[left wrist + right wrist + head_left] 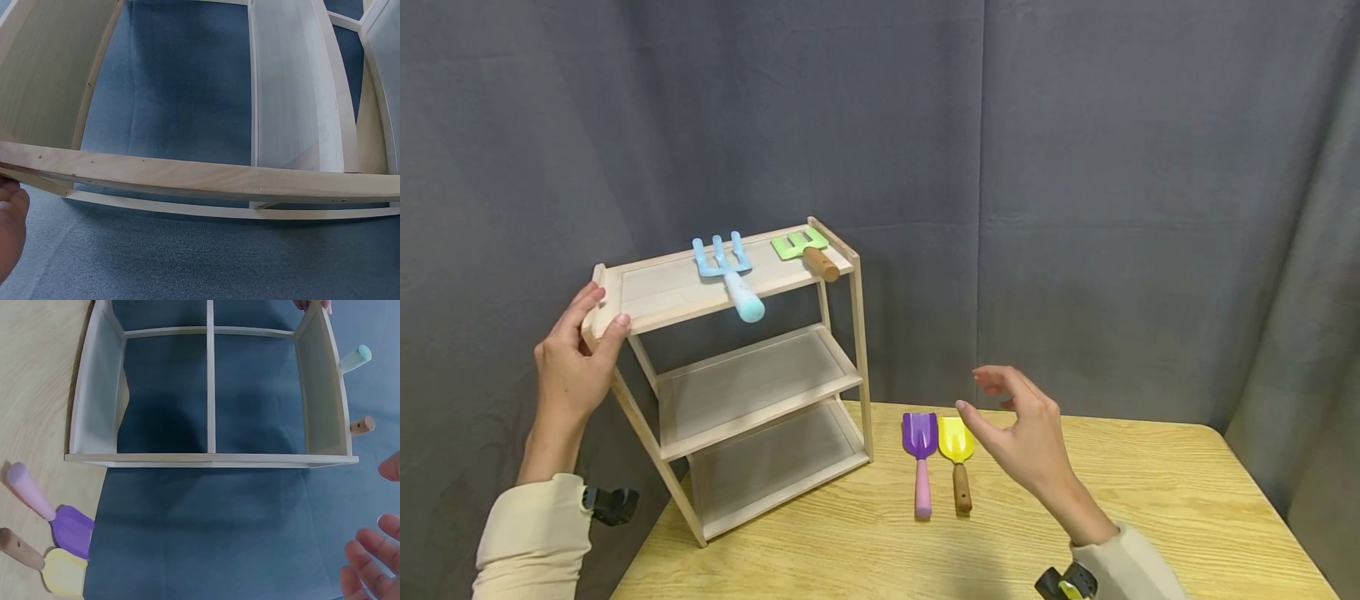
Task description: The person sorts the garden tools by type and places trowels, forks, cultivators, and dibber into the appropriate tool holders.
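Note:
My left hand [574,350] grips the upper left end of a three-tier wooden shelf [760,364], thumb in front and fingers behind. On its top tier lie a blue hand fork [722,260] with a pale handle and a green hand fork [800,242] with a brown handle, both handles jutting over the front edge. My right hand [1026,429] is held in the air above the table, fingers bent loosely and nothing in them. Below and left of it, a purple toy shovel [920,435] with a pink handle and a yellow toy shovel [957,439] with a brown handle lie side by side.
The shelf stands angled on the left part of a light wooden table [1120,492]. Its middle tier [760,387] and bottom tier [775,462] show bare boards. A grey curtain [1075,167] hangs close behind the table and down both sides.

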The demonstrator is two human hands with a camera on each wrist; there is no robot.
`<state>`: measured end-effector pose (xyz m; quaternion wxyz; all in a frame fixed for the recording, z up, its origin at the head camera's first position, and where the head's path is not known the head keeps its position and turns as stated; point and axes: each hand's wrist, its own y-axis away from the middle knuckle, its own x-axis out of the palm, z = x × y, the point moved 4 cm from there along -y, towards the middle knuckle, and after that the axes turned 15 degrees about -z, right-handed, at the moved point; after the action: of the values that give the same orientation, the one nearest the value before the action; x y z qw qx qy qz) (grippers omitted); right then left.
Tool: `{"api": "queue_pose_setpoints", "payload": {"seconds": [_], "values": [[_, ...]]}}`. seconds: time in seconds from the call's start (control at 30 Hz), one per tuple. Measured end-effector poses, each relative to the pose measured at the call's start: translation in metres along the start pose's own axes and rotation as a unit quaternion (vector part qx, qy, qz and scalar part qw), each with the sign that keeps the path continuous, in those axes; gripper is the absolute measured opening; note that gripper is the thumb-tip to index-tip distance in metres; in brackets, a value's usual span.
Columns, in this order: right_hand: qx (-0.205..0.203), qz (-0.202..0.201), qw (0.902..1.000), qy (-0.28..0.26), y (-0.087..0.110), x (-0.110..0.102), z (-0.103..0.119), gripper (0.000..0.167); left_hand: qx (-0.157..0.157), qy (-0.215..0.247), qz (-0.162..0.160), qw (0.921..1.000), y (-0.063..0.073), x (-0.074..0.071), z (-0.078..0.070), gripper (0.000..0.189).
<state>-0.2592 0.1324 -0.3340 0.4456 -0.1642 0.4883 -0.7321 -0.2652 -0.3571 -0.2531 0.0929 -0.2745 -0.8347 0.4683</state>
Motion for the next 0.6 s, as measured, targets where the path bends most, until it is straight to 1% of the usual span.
{"api": "queue_pose_setpoints", "payload": {"seconds": [0.3,0.6], "values": [[0.008,-0.002,0.9999,0.015,0.010,-0.001,-0.010,0.034,0.004,0.001,-0.002,1.0000,0.001,0.000,0.000,0.046],[0.025,0.002,0.9993,0.026,0.017,-0.002,-0.017,0.032,-0.002,0.004,0.000,1.0000,0.000,0.000,0.000,0.046]]}}
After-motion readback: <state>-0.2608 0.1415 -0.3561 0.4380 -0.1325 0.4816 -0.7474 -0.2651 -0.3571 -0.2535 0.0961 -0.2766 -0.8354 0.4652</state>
